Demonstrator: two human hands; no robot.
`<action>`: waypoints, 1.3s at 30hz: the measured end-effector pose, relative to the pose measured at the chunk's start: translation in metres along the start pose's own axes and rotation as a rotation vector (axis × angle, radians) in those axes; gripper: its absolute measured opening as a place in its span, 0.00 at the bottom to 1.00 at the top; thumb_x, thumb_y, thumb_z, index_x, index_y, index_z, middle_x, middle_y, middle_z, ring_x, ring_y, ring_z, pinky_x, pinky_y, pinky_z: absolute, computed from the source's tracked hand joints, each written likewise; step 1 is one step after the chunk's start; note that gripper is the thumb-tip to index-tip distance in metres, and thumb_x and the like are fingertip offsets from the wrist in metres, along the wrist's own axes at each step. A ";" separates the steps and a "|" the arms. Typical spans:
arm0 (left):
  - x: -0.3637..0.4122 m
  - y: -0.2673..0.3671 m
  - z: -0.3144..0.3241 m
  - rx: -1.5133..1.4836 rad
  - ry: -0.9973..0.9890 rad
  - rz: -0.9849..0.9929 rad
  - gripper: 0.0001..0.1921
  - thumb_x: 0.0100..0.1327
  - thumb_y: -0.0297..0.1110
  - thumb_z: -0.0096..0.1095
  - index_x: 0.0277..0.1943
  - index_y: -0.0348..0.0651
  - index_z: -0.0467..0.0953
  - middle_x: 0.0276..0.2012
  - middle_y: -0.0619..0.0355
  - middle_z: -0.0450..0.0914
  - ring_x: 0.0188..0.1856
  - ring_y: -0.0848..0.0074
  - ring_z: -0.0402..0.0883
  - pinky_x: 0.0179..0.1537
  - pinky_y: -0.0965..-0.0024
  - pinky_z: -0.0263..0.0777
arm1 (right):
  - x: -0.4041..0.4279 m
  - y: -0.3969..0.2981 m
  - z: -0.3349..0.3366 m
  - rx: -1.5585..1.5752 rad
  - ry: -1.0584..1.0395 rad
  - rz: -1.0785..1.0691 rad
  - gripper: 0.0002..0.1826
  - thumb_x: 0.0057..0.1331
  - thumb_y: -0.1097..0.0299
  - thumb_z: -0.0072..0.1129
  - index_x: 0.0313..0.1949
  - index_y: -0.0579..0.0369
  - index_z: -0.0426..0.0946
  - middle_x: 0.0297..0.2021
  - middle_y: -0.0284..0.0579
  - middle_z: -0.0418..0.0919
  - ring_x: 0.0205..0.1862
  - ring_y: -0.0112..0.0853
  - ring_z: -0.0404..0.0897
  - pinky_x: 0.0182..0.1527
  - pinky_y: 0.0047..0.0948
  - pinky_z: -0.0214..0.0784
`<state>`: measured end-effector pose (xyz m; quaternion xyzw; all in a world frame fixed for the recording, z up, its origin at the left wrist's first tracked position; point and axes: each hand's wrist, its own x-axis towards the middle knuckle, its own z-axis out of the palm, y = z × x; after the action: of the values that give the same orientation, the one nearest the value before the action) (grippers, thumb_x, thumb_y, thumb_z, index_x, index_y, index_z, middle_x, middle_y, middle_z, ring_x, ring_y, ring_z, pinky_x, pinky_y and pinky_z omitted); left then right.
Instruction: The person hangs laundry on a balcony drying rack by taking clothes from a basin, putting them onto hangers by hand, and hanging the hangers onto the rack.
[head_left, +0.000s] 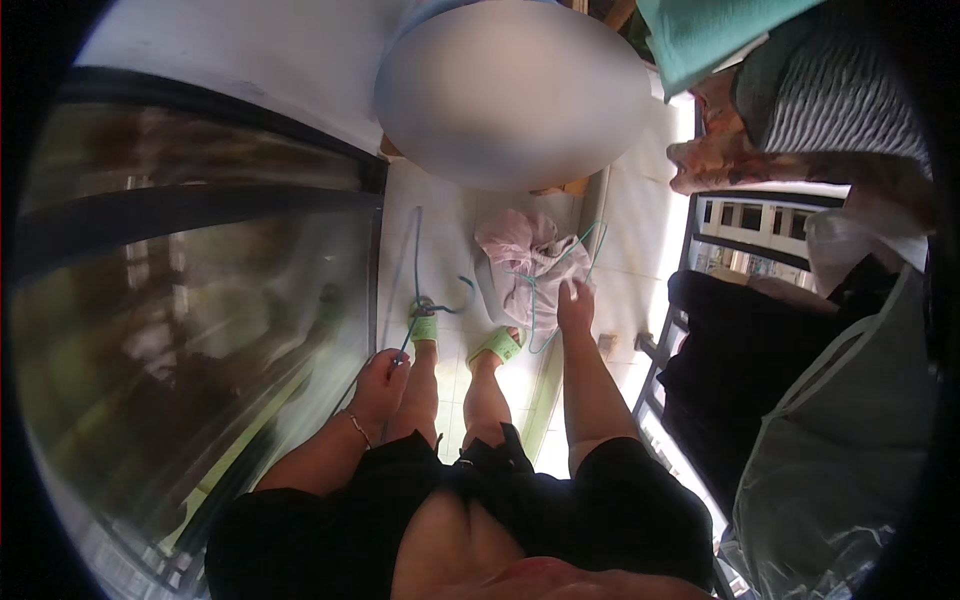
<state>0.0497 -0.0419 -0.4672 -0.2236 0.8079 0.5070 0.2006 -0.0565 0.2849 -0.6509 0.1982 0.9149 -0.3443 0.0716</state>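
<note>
My left hand (381, 381) is shut on a blue wire clothes hanger (418, 262), whose hook end points to the right above my foot. My right hand (576, 306) grips a green wire clothes hanger (533, 319) by its side. This second hanger lies across a bunched pale pink garment (525, 255) in front of me. Beneath the cloth, part of a light grey container (487, 289) shows at the left; most of it is hidden. No cloth hangs from the blue hanger.
Green slippers (497, 347) are on my feet on the tiled floor (450, 195). A dark-framed glass door (187, 300) stands at the left. On the right, dark clothes (742, 352) and a grey-green cloth (832, 435) hang by a railing (686, 285). A blurred oval hides the far end.
</note>
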 end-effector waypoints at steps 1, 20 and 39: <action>-0.004 0.005 -0.008 0.000 0.012 0.002 0.09 0.61 0.31 0.53 0.42 0.36 0.71 0.23 0.65 0.71 0.22 0.84 0.67 0.25 0.79 0.64 | 0.016 -0.049 -0.018 0.095 0.086 -0.139 0.18 0.57 0.61 0.55 0.43 0.59 0.73 0.42 0.54 0.74 0.48 0.48 0.70 0.52 0.40 0.59; -0.041 0.118 -0.138 -1.164 -0.134 -0.219 0.10 0.66 0.37 0.46 0.43 0.40 0.67 0.15 0.66 0.61 0.15 0.84 0.59 0.18 0.77 0.57 | 0.146 -0.407 -0.186 -0.057 0.240 -0.793 0.14 0.60 0.60 0.49 0.40 0.54 0.73 0.30 0.54 0.78 0.33 0.49 0.76 0.36 0.40 0.69; -0.084 0.269 -0.201 -0.837 -0.375 0.604 0.36 0.49 0.22 0.61 0.62 0.42 0.53 0.30 0.61 0.71 0.28 0.82 0.71 0.29 0.77 0.70 | -0.049 -0.465 -0.420 1.668 -0.962 -0.452 0.19 0.64 0.67 0.36 0.48 0.67 0.66 0.44 0.57 0.74 0.45 0.45 0.75 0.51 0.42 0.67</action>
<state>-0.0530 -0.1069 -0.1431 0.0520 0.5157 0.8514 0.0806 -0.2015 0.2275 -0.0420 -0.1551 0.2691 -0.9280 0.2059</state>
